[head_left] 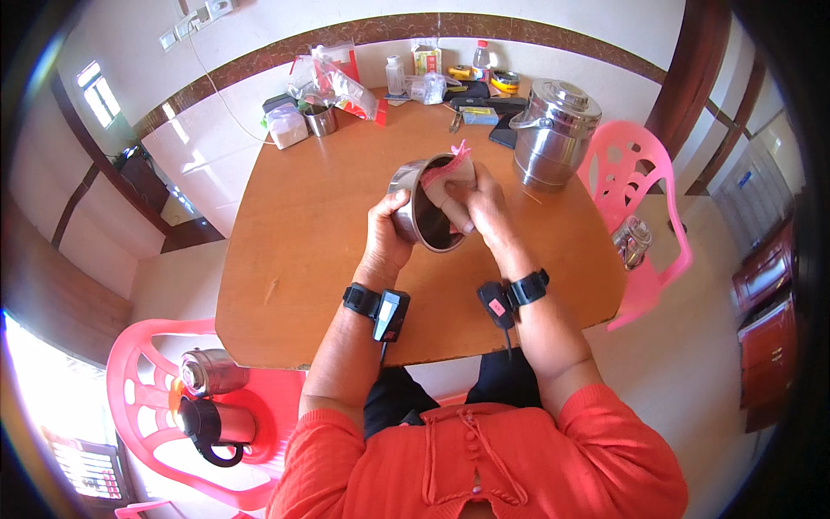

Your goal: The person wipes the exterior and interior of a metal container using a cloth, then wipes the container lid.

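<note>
A stainless steel pot (pixel 408 211) is held tilted above the wooden table (pixel 305 227), its mouth turned towards the right. My left hand (pixel 389 233) grips it from the left, thumb on the outer wall. My right hand (pixel 480 201) holds a beige cloth with a pink edge (pixel 450 176) at the pot's mouth, and part of the cloth lies inside the rim. Some of the right fingers are hidden by the cloth. A lidded steel container with a handle (pixel 556 139) stands to the right, beyond my right hand.
Along the back of the table are a steel cup (pixel 321 121), plastic bags (pixel 337 81), a bottle with a red cap (pixel 481 61) and a dark phone (pixel 503 132). Pink plastic chairs (pixel 674 194) flank the table; the left one bears a jug (pixel 227 425) and a steel container (pixel 217 372).
</note>
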`<state>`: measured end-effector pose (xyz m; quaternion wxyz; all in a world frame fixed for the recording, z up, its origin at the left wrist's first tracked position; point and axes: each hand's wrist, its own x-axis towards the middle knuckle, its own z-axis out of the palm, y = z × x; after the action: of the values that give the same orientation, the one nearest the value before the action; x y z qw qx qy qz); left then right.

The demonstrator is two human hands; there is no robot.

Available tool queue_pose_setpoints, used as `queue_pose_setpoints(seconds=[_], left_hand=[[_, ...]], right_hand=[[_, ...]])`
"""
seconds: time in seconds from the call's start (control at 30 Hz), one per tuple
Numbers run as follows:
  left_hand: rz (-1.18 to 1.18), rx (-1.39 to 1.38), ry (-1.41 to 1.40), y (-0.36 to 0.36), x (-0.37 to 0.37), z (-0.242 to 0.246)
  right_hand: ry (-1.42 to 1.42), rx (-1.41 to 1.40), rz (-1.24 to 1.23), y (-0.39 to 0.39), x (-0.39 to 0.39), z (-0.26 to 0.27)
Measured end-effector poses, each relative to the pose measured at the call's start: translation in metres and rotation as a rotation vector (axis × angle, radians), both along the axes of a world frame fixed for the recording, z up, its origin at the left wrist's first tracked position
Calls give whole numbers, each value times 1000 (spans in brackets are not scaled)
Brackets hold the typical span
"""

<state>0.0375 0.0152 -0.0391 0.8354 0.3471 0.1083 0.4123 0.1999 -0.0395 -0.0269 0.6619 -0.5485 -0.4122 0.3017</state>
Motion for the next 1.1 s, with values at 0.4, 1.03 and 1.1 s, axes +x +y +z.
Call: queue_pose_setpoints(seconds=[0.4, 1.03, 1.1], left_hand=[[58, -124, 2, -7, 1, 10], [-81, 99, 287, -1, -3, -6], [-46, 181, 298, -2, -3, -5]], right_hand=[[-921, 57, -553, -15, -13, -10], [-1094, 519, -611, -23, 1, 15], [-1033, 445, -635, -19, 2, 7]])
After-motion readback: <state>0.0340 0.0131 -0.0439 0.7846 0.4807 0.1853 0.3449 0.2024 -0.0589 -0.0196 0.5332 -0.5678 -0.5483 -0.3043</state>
